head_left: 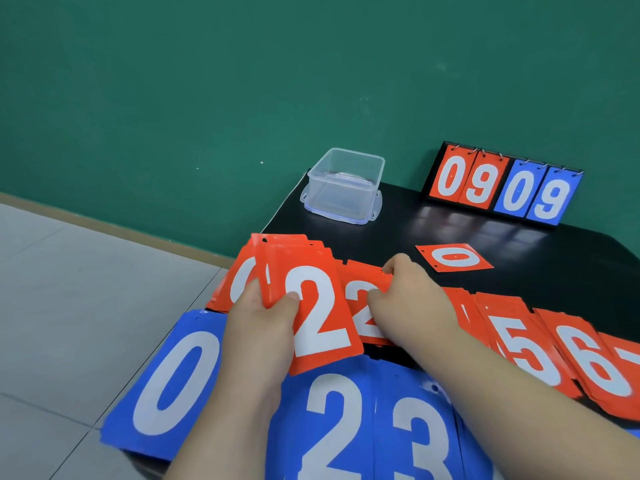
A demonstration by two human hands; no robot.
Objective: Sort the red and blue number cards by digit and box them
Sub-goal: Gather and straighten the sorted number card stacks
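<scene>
My left hand [259, 327] grips a fanned stack of red cards [311, 306] with a 2 on top, thumb pressed on its face. My right hand [408, 296] pinches the top edge of another red 2 card [360, 306] lying just to the right. More red piles showing 5 [523, 344] and 6 [588, 362] run along the right side. Blue piles showing 0 [169, 379], 2 [332, 424] and 3 [415, 441] lie along the near edge. A single red 0 card [453, 258] lies apart, farther back on the black table [398, 230].
A clear plastic box [344, 185] stands open at the table's back left corner. A flip scoreboard [502, 185] reading 09 in red and 09 in blue stands at the back right. Grey floor tiles and a green wall lie to the left.
</scene>
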